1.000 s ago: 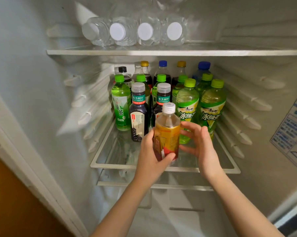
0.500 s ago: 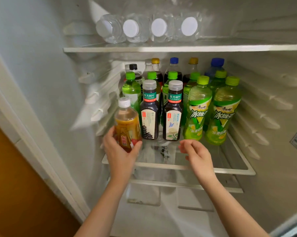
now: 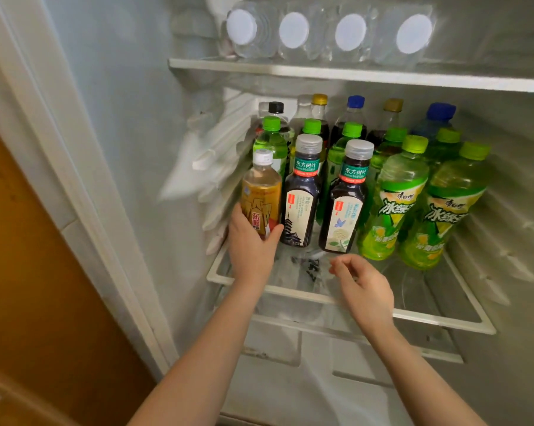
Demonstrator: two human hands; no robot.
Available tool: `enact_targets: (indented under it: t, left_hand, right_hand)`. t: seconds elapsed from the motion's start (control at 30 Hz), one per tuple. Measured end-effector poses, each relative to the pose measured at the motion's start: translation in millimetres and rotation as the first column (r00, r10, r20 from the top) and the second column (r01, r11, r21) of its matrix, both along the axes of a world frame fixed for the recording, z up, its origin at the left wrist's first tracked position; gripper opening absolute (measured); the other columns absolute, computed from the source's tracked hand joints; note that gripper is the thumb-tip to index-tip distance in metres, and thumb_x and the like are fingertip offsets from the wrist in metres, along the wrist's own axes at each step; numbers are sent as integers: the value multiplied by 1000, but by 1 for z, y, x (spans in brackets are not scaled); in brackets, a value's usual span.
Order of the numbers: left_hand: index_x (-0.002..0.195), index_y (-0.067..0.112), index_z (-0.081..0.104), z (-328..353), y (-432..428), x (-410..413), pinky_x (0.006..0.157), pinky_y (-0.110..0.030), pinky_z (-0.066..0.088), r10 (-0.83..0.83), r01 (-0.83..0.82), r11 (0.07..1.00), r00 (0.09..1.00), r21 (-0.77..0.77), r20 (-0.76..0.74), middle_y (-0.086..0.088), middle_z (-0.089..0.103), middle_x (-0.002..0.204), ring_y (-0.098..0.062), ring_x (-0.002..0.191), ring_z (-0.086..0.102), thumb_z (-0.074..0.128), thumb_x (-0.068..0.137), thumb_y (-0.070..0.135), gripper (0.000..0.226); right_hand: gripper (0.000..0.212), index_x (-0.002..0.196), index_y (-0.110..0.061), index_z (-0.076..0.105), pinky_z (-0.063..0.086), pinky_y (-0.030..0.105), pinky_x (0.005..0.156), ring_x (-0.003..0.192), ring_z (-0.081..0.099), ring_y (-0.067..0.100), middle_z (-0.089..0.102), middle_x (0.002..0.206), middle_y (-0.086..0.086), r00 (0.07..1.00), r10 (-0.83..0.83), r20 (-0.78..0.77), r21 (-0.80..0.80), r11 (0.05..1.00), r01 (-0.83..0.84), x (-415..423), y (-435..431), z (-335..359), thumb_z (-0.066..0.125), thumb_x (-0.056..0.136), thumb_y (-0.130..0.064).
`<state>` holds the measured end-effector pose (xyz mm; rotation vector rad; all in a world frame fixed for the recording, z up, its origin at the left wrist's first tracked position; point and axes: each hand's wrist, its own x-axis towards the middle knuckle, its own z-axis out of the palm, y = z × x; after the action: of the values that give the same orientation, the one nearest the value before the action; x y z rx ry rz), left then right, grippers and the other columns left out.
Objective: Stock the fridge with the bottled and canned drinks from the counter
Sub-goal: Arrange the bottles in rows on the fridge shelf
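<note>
Amber tea bottle (image 3: 261, 198) being gripped by the left hand (image 3: 250, 244) at the near left of the shelf (image 3: 444, 321), beside a dark bottle (image 3: 302, 195), right hand (image 3: 364, 287) being held loose, empty.

**Left margin, head view.** I see an orange-brown wooden panel (image 3: 29, 272), blurred, with a paler band (image 3: 1, 395) across its bottom corner. A white edging strip (image 3: 60, 186) runs diagonally between that panel and the inner wall of the fridge (image 3: 121, 118), and a joint line shows partway down it.

**Interior fittings.** On the white-rimmed glass shelf (image 3: 444, 321) I note dark marks (image 3: 312, 265) near the front. Whether they are specks or a reflection, I cannot tell. Moulded support ribs (image 3: 216, 158) line the left wall, blurred, and a matching set (image 3: 505, 241) lines the right. Pale panels (image 3: 290, 364) sit below the shelf.
</note>
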<state>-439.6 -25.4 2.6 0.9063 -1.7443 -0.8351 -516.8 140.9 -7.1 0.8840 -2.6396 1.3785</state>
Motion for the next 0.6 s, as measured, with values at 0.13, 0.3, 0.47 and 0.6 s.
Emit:
enact_targets:
  t: [0.13, 0.3, 0.47, 0.6]
  left_hand:
    - [142, 17, 28, 1, -14, -4, 106, -38, 40, -72, 73, 997, 997, 39, -27, -3, 45, 141, -21, 128, 44, 78, 73, 31, 87]
    - [141, 18, 29, -3, -20, -4, 105, -40, 41, -134, 139, 987, 989, 76, -62, -2, 47, 139, -18, 126, 47, 78, 72, 26, 86]
    - [142, 16, 29, -5, -19, -1, 103, -31, 39, -183, 192, 977, 978, 90, -98, -3, 45, 137, -17, 124, 46, 73, 75, 11, 80]
    - [145, 16, 25, -4, -21, -4, 104, -28, 34, -206, 215, 972, 974, 98, -92, -3, 40, 142, -16, 129, 41, 71, 79, 11, 81]
  right_hand:
    - [17, 76, -38, 62, 42, 24, 61, 76, 61, -1, 68, 76, -21, 997, 35, 73, -55, 998, -31, -3, 2, 1, 54, 91, -35]
    - [19, 77, -23, 66, 47, 24, 75, 76, 64, 6, 71, 78, -4, 933, 196, 302, -245, 962, -123, -10, 5, 9, 57, 91, -15]
    - [22, 85, -15, 68, 47, 13, 68, 71, 63, 4, 71, 78, 2, 807, 374, 458, -391, 900, -195, -18, 19, 20, 50, 94, -4]
    - [21, 94, -14, 66, 49, 25, 76, 77, 65, 9, 71, 80, 0, 739, 447, 505, -445, 868, -221, -25, 25, 21, 46, 97, -10]
